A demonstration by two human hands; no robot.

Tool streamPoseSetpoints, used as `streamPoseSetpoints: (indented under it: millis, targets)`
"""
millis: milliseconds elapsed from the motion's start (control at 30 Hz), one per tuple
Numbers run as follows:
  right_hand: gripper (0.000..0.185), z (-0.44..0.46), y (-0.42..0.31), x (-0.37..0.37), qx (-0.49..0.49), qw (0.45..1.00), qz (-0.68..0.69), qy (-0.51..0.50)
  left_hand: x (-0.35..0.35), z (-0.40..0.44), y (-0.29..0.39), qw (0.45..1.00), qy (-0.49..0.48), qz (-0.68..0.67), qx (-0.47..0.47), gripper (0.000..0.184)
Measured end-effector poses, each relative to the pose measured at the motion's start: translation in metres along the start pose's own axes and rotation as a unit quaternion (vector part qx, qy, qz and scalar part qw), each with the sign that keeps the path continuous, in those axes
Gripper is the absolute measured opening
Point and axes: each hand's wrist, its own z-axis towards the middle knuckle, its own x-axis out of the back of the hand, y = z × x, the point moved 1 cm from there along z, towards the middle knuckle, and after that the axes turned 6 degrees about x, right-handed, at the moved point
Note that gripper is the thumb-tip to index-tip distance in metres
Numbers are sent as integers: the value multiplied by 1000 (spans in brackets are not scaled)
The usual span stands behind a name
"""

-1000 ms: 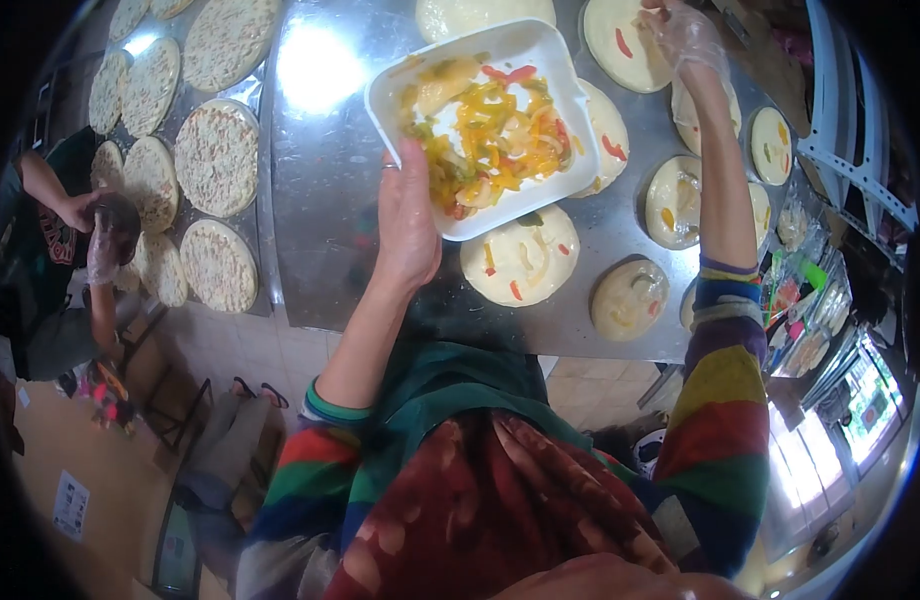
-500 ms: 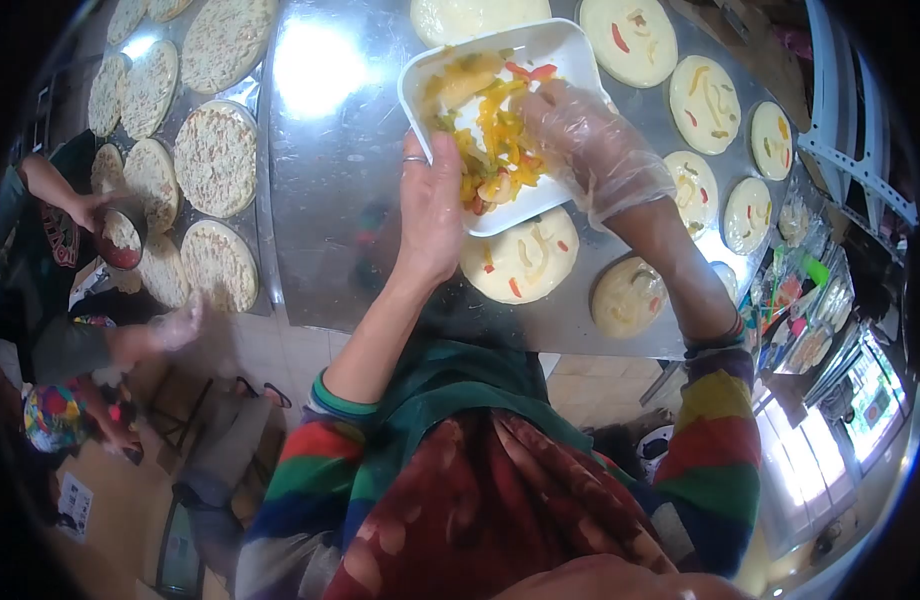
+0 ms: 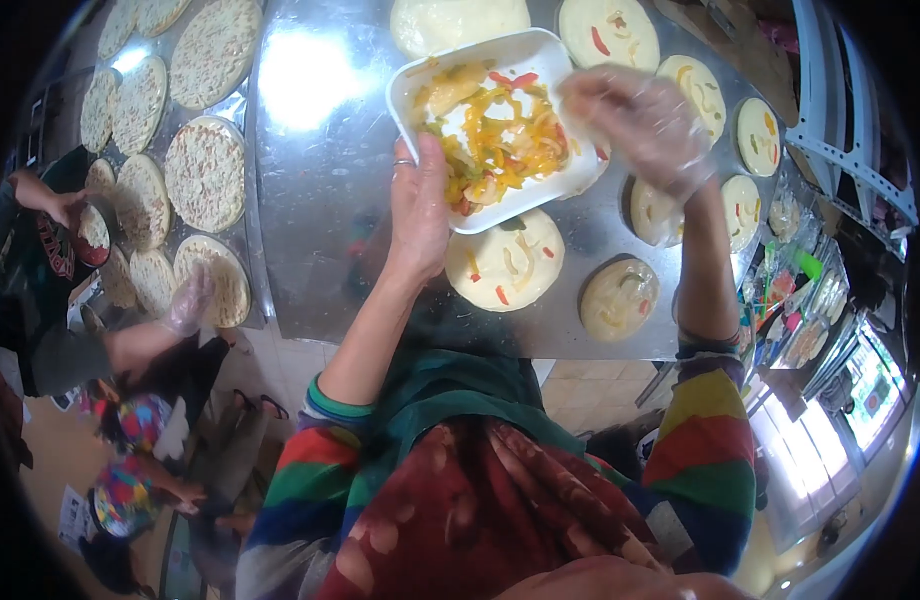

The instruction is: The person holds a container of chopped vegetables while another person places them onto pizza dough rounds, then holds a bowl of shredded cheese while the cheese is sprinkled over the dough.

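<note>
Over the bench (image 3: 315, 220), the left hand (image 3: 420, 215) grips the tray (image 3: 520, 204); the right hand (image 3: 652, 128) has left its strips (image 3: 532, 150), grip too blurred to tell.

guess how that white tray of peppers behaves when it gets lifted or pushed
The white tray looks light for its size, as the left hand alone holds it by one side. Its straight walls show no sag, suggesting it's fairly stiff. The pepper strips lie loose, so they'd probably slide if it tipped.

left hand (image 3: 420, 210) holds white tray (image 3: 550, 195) of sliced peppers (image 3: 500, 125); dough rounds (image 3: 506, 262) nearby
</note>
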Motion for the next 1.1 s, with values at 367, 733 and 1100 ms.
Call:
streamPoseSetpoints:
  millis: [367,733,1100]
  targets:
    - [22,86,131,72,-98,954,-236,158,4,-1,4,998,30,49,-6,73]
    - [20,66,63,60,-25,918,-353,178,-4,-2,8,999,28,-10,-25,52]
    - [26,9,1,-47,172,939,-292,58,-15,-4,-1,997,-6,51,-62,62]
